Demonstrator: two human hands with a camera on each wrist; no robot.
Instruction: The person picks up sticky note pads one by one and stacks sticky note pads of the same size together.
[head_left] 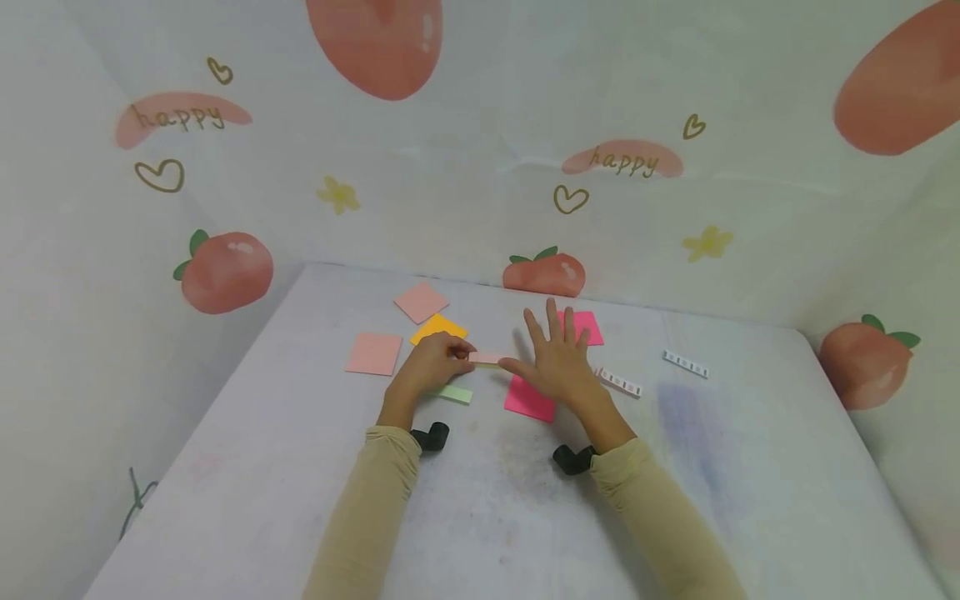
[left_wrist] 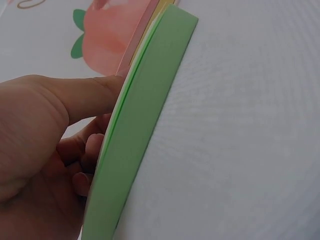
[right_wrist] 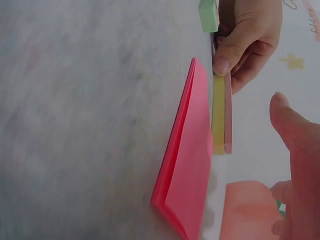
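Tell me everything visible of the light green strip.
The light green strip is long and narrow, like a paper pad, looking slightly bowed in the left wrist view. It lies on the white table, one end hidden behind the left hand in the head view. Whether the hand touches it is unclear.

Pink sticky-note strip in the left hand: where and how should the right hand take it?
Probably by its free right end, coming from the right, thumb on the near side. The pink sticky-note strip is long and narrow, and the left hand holds its other end. The yellow strip lies against it, so the right hand may need to pinch both.
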